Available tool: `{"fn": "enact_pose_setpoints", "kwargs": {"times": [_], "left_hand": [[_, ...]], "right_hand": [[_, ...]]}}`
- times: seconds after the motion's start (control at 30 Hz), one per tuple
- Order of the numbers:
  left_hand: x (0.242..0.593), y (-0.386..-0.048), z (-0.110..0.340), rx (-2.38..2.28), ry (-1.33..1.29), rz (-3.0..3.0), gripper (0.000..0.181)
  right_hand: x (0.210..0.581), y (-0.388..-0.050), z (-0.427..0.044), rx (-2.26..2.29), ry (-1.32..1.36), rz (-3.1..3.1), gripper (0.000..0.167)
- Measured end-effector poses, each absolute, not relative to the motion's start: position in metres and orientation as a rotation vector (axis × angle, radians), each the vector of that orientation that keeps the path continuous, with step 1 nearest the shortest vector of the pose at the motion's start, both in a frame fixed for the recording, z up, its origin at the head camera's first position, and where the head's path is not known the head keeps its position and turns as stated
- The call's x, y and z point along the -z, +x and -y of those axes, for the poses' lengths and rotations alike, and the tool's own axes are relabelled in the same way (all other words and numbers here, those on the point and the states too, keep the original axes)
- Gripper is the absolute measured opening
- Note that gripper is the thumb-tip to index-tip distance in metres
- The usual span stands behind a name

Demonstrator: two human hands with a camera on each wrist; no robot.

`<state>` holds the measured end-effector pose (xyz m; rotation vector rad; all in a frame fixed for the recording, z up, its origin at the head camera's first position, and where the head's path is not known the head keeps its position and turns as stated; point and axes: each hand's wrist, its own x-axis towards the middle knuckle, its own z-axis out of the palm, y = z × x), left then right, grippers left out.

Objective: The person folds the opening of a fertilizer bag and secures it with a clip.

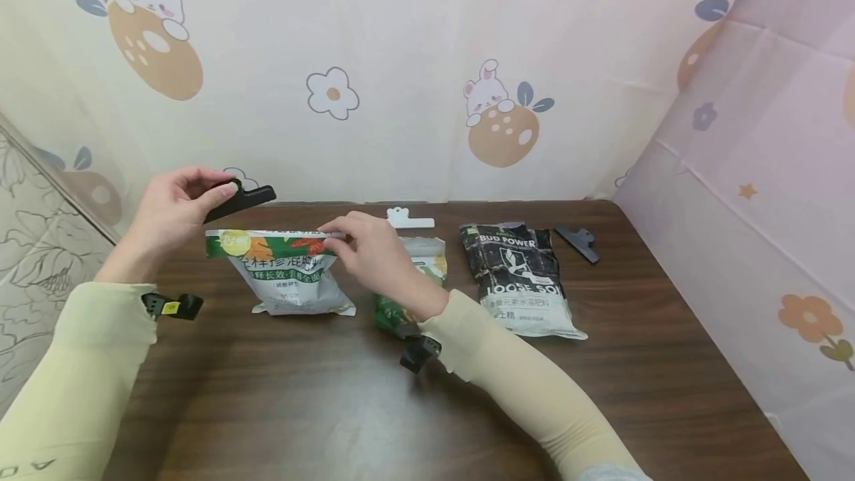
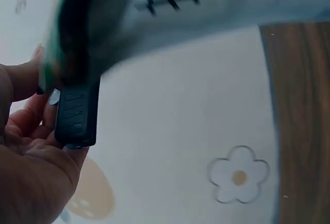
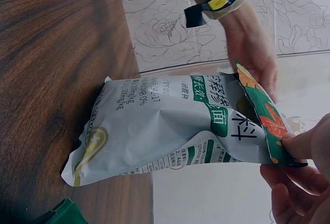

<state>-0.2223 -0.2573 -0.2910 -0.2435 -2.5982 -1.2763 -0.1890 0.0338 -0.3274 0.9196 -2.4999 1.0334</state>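
Observation:
My left hand [image 1: 170, 214] pinches a black clip [image 1: 242, 201] just above the left end of a white and green bag [image 1: 294, 284]. The bag stands upright, its top folded over into a green strip. My right hand [image 1: 377, 251] pinches the right end of that strip between thumb and fingers. In the left wrist view the black clip [image 2: 77, 113] is in my left hand [image 2: 38, 152], partly behind the blurred bag. The right wrist view shows the bag [image 3: 160, 126] with its folded edge in my right hand [image 3: 304, 177].
A second green bag [image 1: 427, 254] lies partly behind my right forearm, with a white clip [image 1: 410, 221] beyond it. Farther right are a black and white bag [image 1: 521, 280] and a dark clip [image 1: 580, 241]. The brown table [image 1: 334, 399] meets a patterned cloth [image 1: 401, 36] at the back.

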Motion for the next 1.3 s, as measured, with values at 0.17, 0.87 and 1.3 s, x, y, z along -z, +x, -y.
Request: {"fn": "enact_pose_setpoints", "kwargs": {"times": [0.17,0.87,1.3], "left_hand": [[0.278,-0.211,0.235,1.318,-0.361,2.51,0.028],[0.272,-0.191,0.207,1.283,-0.665,2.584,0.016],[0.286,-0.192,0.207,1.247,-0.68,2.598,0.016]], "right_hand": [[0.327,-0.19,-0.034,-1.035,0.913,2.484,0.016],[0.329,-0.191,-0.035,-1.053,0.921,2.474,0.015],[0.331,-0.192,-0.034,-1.059,0.914,2.464,0.018]]}}
